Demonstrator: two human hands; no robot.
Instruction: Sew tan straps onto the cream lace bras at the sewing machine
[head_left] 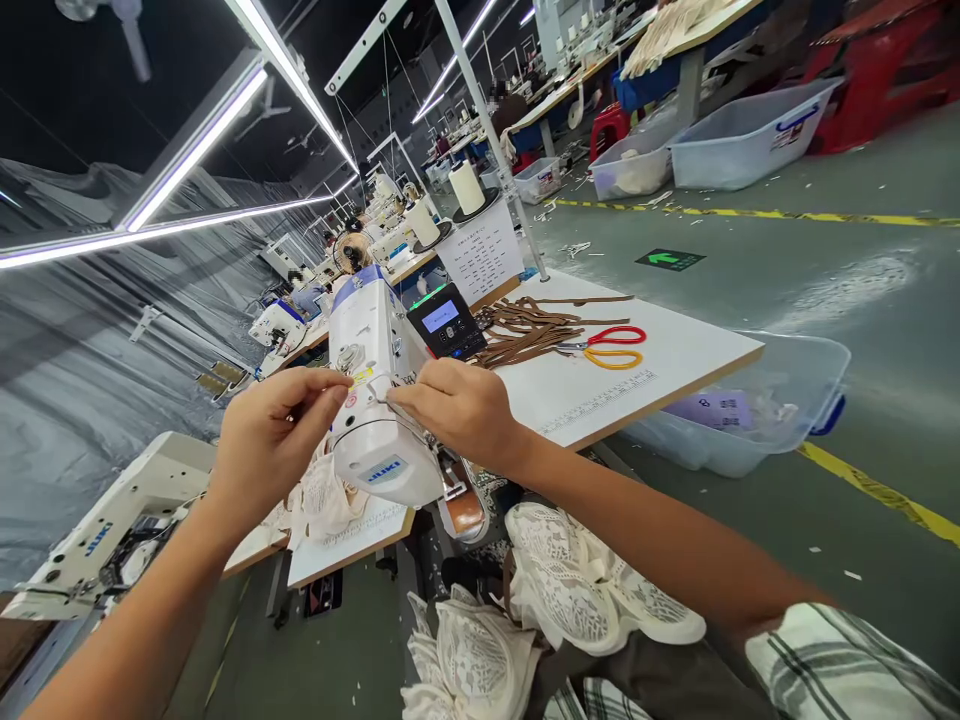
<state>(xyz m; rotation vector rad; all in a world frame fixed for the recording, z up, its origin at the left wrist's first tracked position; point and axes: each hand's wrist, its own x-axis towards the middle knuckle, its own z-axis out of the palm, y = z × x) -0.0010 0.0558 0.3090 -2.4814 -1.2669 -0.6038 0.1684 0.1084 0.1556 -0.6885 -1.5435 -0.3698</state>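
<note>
Over the head of a white JUKI sewing machine (386,440), my left hand (262,430) is closed in a pinch, thumb against forefinger. My right hand (461,405) is also closed, its thumb and forefinger pressed together near the machine's thread guides. Whatever lies between the fingertips of either hand is too fine to make out. White lace bras (562,575) rest on my lap below the machine. More pale lace pieces (330,500) lie on the table left of the machine head.
Scissors (611,345) with red and yellow handles lie beside brown straps (532,330) on the white tabletop (690,355). A control panel (448,322) stands behind the machine. Thread cones (466,188) sit farther back. A clear plastic bin (795,375) is under the table's right edge.
</note>
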